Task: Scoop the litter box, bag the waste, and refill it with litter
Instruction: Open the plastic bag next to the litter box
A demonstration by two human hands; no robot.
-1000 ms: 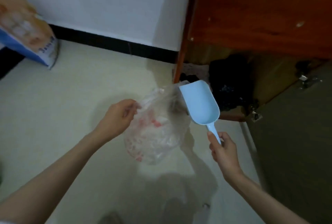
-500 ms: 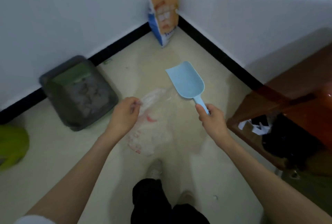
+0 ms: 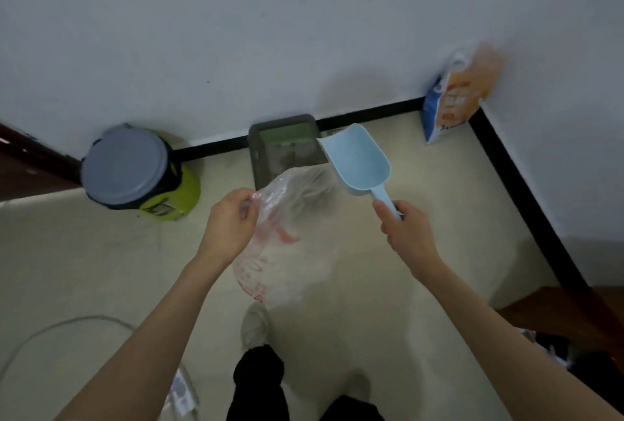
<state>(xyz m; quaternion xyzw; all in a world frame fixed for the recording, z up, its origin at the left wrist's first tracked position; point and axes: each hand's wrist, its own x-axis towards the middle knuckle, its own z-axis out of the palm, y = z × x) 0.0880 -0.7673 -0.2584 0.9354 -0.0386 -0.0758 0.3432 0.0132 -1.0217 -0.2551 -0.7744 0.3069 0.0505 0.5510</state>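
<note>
Head view, near to far: at bottom centre, the person's dark trousers and 2 shoes stand on the pale floor. Mid-frame, the left hand (image 3: 229,224) pinches the rim of a clear bag (image 3: 290,238), which hangs slack with red print; whether it holds waste I cannot tell. Right of it, the right hand (image 3: 407,235) is curled round the handle of the blue scoop (image 3: 358,158), whose bowl looks empty. Beyond, the grey box (image 3: 260,150) sits against the wall, a lidded bin (image 3: 135,170) at its left, the litter sack (image 3: 456,96) in the upper-right corner. By my judgement scooping has barely begun; bagging and refilling remain.
</note>
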